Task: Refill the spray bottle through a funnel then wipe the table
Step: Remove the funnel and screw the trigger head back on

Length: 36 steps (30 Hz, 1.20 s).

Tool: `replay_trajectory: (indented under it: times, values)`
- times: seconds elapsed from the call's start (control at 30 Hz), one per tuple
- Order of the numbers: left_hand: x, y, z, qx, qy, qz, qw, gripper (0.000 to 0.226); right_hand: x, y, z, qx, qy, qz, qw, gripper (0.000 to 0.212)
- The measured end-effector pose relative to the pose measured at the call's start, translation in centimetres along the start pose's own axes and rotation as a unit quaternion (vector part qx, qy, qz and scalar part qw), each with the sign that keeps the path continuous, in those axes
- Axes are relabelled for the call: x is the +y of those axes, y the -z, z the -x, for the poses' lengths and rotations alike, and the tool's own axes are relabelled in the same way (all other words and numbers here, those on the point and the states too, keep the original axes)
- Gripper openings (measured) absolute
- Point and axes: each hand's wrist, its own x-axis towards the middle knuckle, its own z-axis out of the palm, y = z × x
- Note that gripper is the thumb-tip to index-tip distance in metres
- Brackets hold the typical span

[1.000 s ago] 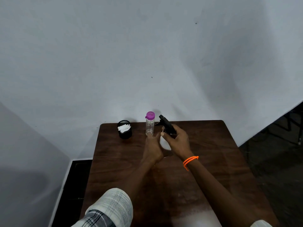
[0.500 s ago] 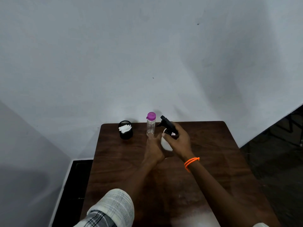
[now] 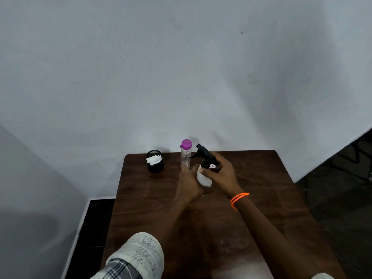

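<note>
A white spray bottle (image 3: 203,178) with a black trigger head (image 3: 205,154) stands near the far middle of the brown table (image 3: 261,198). My left hand (image 3: 188,186) wraps the bottle's white body from the left. My right hand (image 3: 221,172) grips the black trigger head and collar from the right. Just behind stands a clear bottle with a purple cap (image 3: 185,153), upright. No funnel is in view.
A black mesh cup holding white crumpled cloth or paper (image 3: 154,161) sits at the table's far left. A white wall rises right behind the table. Dark floor lies to the left and right of the table.
The trigger head has lifted slightly so more of the white bottle body and black neck shows between my hands. Both hands keep their hold.
</note>
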Motion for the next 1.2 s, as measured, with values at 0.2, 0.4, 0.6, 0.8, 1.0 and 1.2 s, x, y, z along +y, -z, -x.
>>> replay_trajectory:
  times: [0.2, 0.4, 0.6, 0.8, 1.0, 1.2]
  values:
    - [0.3, -0.2, -0.2, -0.001, -0.006, -0.008, 1.0, 0.079, -0.6, -0.6, -0.2, 0.082, -0.029, 0.03, 0.996, 0.031]
    - [-0.5, -1.1, -0.1, 0.012, -0.02, -0.001, 1.0, 0.072, -0.8, -0.7, 0.2, 0.063, -0.015, 0.04, 0.997, 0.047]
    - [0.0, -0.4, 0.1, -0.003, 0.0, 0.013, 1.0, 0.08, -0.8, -0.6, 0.1, 0.063, -0.004, 0.041, 0.997, 0.044]
    - [-0.2, -0.2, 0.3, -0.022, 0.012, 0.008, 1.0, 0.084, -0.8, -0.7, 0.2, 0.07, -0.012, 0.06, 0.996, 0.053]
    - [-0.3, -0.4, 0.2, -0.01, 0.019, -0.002, 1.0, 0.083, -0.9, -0.8, 0.6, 0.054, 0.015, 0.061, 0.997, 0.038]
    - [-0.3, -0.1, 0.5, -0.019, 0.031, 0.02, 0.999, 0.087, -0.4, -1.0, 0.4, 0.068, -0.003, 0.062, 0.996, 0.041]
